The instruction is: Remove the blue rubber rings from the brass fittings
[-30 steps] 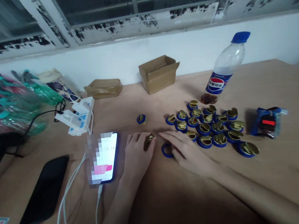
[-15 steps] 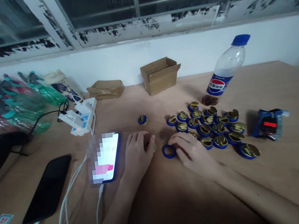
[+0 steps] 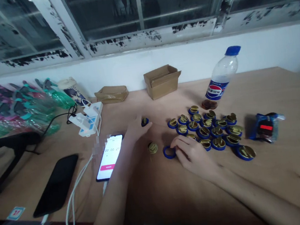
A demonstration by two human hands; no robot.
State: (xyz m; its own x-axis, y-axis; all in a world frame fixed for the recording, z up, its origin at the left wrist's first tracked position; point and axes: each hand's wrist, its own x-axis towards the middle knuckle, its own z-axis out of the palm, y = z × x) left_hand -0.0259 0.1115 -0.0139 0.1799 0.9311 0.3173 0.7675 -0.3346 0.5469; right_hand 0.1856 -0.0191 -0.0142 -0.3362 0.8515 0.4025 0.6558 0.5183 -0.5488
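Note:
My left hand (image 3: 137, 129) reaches over the table, with thumb and fingers apart around a small gold disc in a blue ring (image 3: 145, 121). That piece still rests on the table, and motion blurs the fingertips a little. My right hand (image 3: 191, 153) is closed, its fingertips pinching the right edge of an empty blue ring (image 3: 168, 152) that lies flat. Between the hands sits a loose gold disc (image 3: 152, 148) with a raised clip-like part. Right of them, several gold discs in blue rings (image 3: 204, 132) are grouped together.
Behind the pieces stands a cola bottle (image 3: 219, 82). An open cardboard box (image 3: 163, 85) and a flatter one (image 3: 112, 94) are by the wall. Left are a lit phone (image 3: 108, 161), a dark phone (image 3: 56, 184), cables and a power strip (image 3: 88, 122). A blue packet (image 3: 266, 127) lies right.
My left hand has moved forward from the loose gold disc, uncovering it, to the ringed piece behind. My right hand stays at the blue ring. The view has shifted slightly.

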